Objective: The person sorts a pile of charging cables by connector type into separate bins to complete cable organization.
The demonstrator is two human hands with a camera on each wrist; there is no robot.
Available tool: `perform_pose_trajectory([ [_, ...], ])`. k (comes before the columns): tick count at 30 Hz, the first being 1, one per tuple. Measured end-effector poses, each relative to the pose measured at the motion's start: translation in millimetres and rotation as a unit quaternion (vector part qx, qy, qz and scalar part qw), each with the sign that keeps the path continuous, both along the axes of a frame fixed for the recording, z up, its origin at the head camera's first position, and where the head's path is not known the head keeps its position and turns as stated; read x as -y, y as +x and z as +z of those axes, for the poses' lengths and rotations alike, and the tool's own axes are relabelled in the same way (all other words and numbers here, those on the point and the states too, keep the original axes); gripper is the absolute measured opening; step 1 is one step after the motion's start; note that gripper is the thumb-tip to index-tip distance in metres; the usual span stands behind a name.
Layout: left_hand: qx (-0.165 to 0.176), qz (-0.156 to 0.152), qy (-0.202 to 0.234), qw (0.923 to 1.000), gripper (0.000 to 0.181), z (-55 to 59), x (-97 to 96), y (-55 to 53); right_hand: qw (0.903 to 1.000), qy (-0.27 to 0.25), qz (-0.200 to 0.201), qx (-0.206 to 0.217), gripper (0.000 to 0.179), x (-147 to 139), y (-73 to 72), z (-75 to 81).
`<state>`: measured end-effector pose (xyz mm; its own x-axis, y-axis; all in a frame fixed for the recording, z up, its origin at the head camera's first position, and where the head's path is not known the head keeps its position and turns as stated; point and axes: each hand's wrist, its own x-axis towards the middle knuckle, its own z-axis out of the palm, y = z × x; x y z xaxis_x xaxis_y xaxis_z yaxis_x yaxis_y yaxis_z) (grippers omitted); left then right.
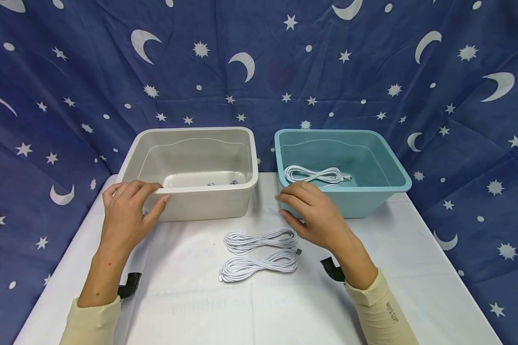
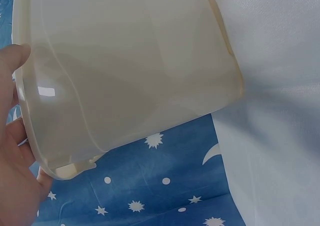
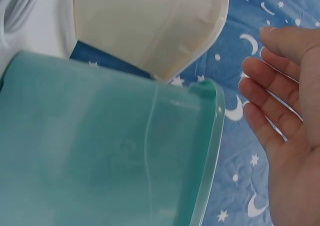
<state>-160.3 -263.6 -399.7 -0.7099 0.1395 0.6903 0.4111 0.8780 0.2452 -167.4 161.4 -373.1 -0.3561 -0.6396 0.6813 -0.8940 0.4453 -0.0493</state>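
Observation:
My left hand (image 1: 129,211) holds the front left rim of a beige plastic bin (image 1: 203,203). Its thumb lies against the outer wall, with the fingers over the rim; the left wrist view shows the same hand (image 2: 20,161) along the bin's edge. Beside the near left corner of a teal bin (image 1: 358,203), my right hand (image 1: 312,215) hovers, holding nothing. In the right wrist view that hand (image 3: 295,111) has its fingers loosely bent, apart from the teal rim (image 3: 217,126). A coiled white cable (image 1: 312,173) lies inside the teal bin.
Two bundled white cables, a farther one (image 1: 261,240) and a nearer one (image 1: 259,266), lie on the white tabletop (image 1: 207,316) before the bins. Small dark bits (image 1: 234,182) show inside the beige bin. A blue star-and-moon cloth (image 1: 267,48) hangs behind.

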Motion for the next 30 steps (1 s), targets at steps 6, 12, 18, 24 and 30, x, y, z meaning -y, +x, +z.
perform_pose_trajectory([
  [6,0.002,0.002,0.000,1.0000,0.030,0.0,-0.1,0.7,0.9992,0.003,0.038,-0.011,0.029,14,3.8,-6.3],
  [12,0.000,0.000,-0.002,1.0000,0.030,0.4,-0.5,0.5,0.9981,0.028,0.055,-0.001,0.028,26,6.0,-15.2],
  [18,0.003,0.002,-0.002,1.0000,0.029,-0.8,-0.1,0.6,0.9965,0.049,0.064,0.021,0.027,33,3.7,-29.4],
  [24,0.002,0.001,-0.002,1.0000,0.030,-1.3,0.6,0.4,0.9943,0.083,0.050,0.042,0.025,37,2.1,-41.3],
  [30,0.003,0.001,-0.002,1.0000,0.030,-1.1,0.9,0.1,0.9917,0.108,0.039,0.058,0.025,40,-1.9,-52.2],
])
